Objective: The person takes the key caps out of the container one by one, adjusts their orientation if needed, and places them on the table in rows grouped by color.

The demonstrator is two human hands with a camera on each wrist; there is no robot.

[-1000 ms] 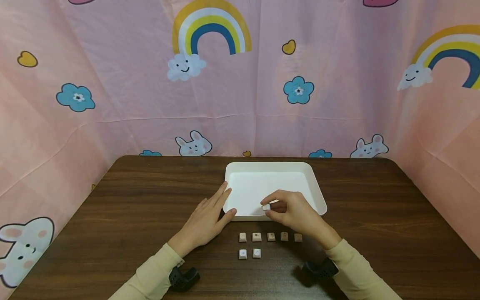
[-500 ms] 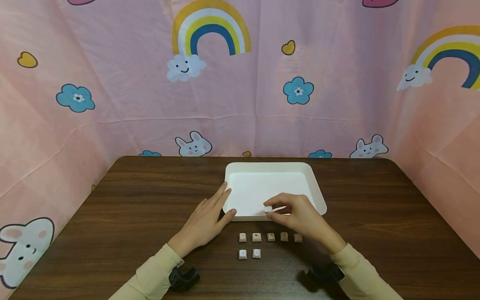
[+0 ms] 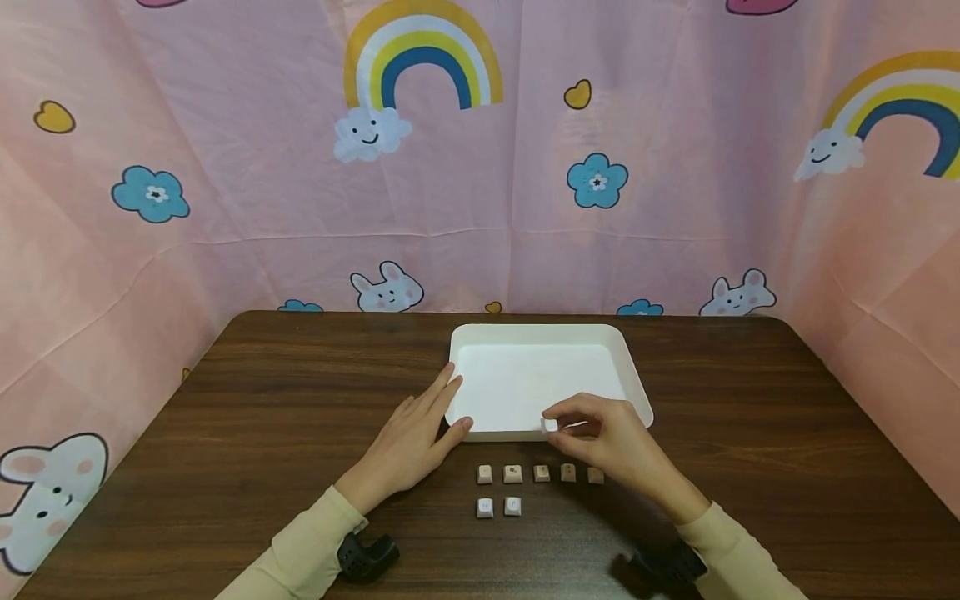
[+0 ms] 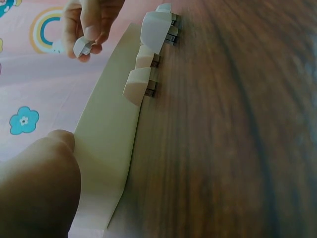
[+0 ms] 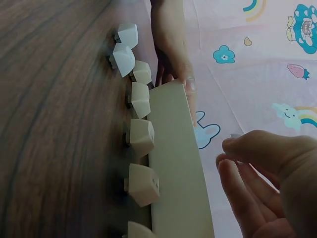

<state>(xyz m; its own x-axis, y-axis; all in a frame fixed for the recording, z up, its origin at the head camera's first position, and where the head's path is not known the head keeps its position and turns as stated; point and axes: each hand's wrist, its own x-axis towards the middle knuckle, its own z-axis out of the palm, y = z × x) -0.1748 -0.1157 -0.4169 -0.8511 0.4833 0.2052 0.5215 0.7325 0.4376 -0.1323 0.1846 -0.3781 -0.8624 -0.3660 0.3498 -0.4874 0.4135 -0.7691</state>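
A small white keycap (image 3: 550,425) is pinched between the thumb and fingers of my right hand (image 3: 606,433), over the front rim of a white tray (image 3: 540,333). The left wrist view shows this keycap (image 4: 83,46) up above the tray's wall. My left hand (image 3: 405,446) rests on the tray's front left corner, fingers extended along its left rim and thumb at the front edge. On the table before the tray lies a row of beige keycaps (image 3: 542,474). Nearer to me, two whiter keycaps (image 3: 485,507), (image 3: 513,507) sit side by side.
The dark wooden table (image 3: 322,358) extends on both sides of the tray. A pink printed curtain (image 3: 262,150) hangs behind and beside it. Each wrist wears a black camera mount, such as the left one (image 3: 367,558).
My right hand has shifted to the right and slightly toward me, carrying the keycap from over the tray's floor to its front rim. My left hand and the keycaps on the table stay put.
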